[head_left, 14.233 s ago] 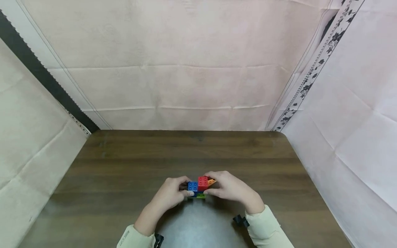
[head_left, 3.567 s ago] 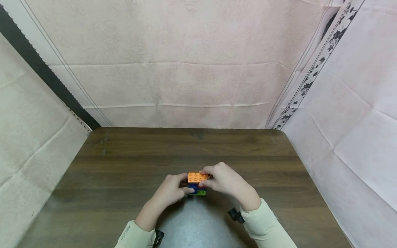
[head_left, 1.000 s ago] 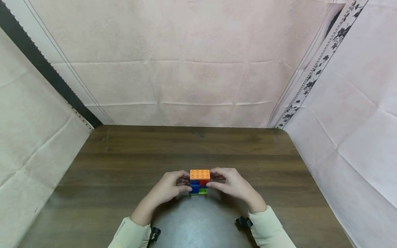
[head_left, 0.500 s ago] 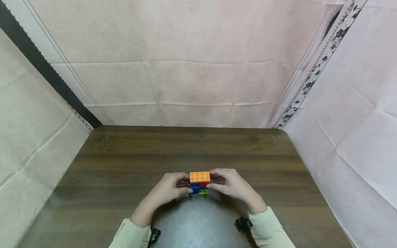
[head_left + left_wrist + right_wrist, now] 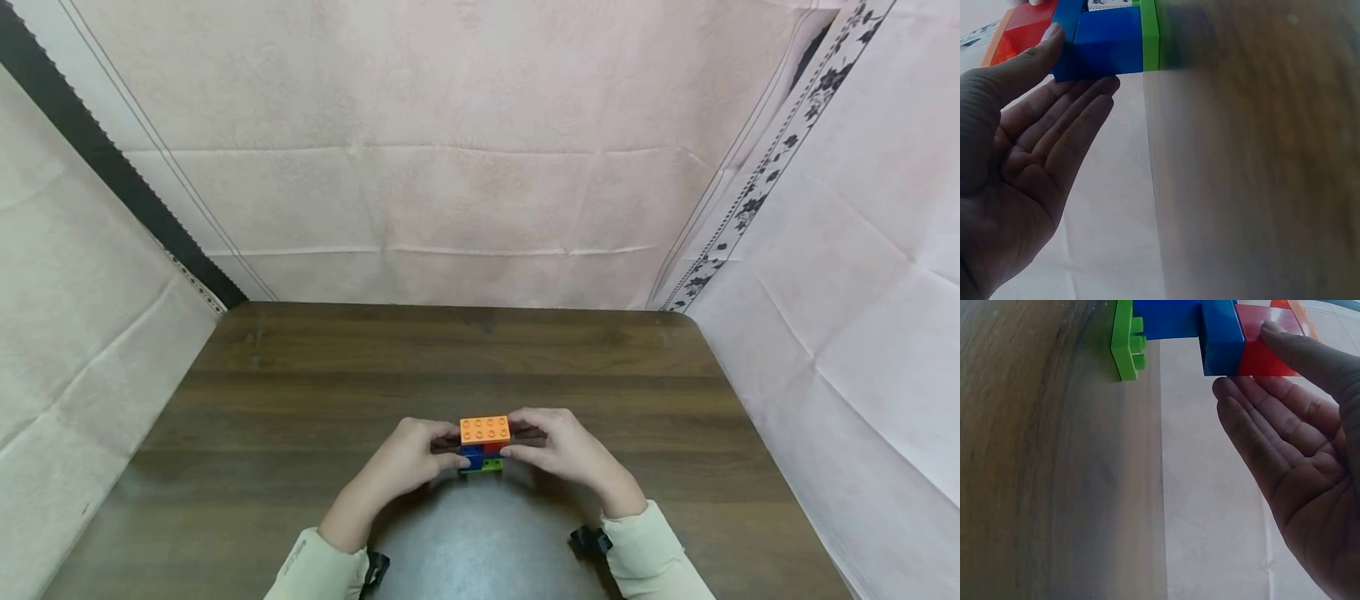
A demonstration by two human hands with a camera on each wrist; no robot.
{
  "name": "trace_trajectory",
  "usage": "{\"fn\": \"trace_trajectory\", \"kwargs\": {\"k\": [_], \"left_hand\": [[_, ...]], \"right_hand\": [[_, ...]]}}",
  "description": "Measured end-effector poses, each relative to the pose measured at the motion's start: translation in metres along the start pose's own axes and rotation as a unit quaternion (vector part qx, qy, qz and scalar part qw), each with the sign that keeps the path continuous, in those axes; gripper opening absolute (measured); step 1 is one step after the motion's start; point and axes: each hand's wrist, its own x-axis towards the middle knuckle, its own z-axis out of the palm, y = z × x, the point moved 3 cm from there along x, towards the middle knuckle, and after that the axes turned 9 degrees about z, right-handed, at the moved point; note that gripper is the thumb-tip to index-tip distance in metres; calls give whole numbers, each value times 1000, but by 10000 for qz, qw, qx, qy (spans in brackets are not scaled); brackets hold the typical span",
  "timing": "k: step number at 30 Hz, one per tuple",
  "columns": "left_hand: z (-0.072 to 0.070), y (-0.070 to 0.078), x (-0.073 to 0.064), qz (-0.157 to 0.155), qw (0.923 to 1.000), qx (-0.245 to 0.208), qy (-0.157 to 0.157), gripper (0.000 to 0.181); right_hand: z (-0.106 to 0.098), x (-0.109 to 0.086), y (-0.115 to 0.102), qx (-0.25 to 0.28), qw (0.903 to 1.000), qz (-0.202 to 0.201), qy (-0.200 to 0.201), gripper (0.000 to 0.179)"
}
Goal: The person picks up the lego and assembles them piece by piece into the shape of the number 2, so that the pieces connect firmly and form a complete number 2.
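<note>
A small stack of toy building bricks stands upright near the table's front middle. It has a studded green plate (image 5: 1122, 347) at the bottom, a blue brick (image 5: 1110, 40) above it and a second blue brick (image 5: 1221, 347) crossing over. A red brick (image 5: 1260, 356) sits higher, on the right side, and an orange brick (image 5: 484, 430) with studs tops everything. My left hand (image 5: 408, 457) pinches the left side, thumb in front at the blue bricks and fingers behind. From the right, my right hand (image 5: 558, 446) pinches the red brick's level, its thumb on the red face.
The brown wooden table (image 5: 450, 358) extends behind and beside the stack. Pale cloth (image 5: 465, 183) hangs along its back, left and right edges. Black wrist devices (image 5: 591, 538) show at both sleeve cuffs.
The orange brick, earlier in my right hand beside the stack, now lies on top. My right hand has since let go of it and moved down to the stack's right side.
</note>
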Motion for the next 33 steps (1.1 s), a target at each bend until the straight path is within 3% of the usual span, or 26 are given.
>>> {"fn": "trace_trajectory", "kwargs": {"k": [7,18,26,33], "left_hand": [[-1,3,-1,-60,9999,92,57,38],[-1,-1,0,109,9999,93,-13,40],[0,-8,1,-84,9983,-564,88,37],[-2,-13,4,-339,9930,-1096,294,48]], "right_hand": [[0,0,-4,-41,9999,61,-85,31],[1,1,-6,-70,10000,46,-22,31],[0,6,0,255,9996,75,54,32],[-2,14,8,392,9975,586,22,34]]}}
